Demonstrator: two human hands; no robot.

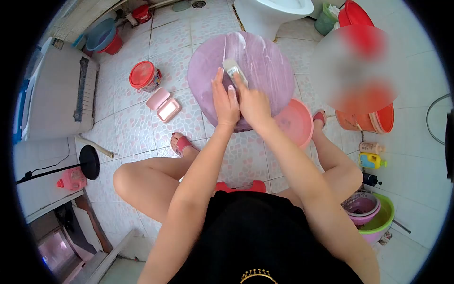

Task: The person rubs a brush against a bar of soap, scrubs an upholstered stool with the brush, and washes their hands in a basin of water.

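Observation:
A round purple cushion (269, 71), streaked with white foam, lies in front of me. My right hand (254, 105) grips a pale, elongated scrubbing brush (233, 68), its index finger stretched along the top. The brush's underside is hidden against the cushion. My left hand (226, 102) rests on the cushion just left of the brush, fingers stretched out and nothing visible in them. White suds show on its fingertips. A pink basin (298, 124) stands partly under the cushion's right edge.
On the tiled floor to the left are an open pink soap box (169, 111) and a red-lidded tub (143, 75). A toilet (274, 14) stands beyond the cushion. Along the right wall are an orange bucket (352, 121), a yellow bottle (370, 161) and stacked basins (385, 215).

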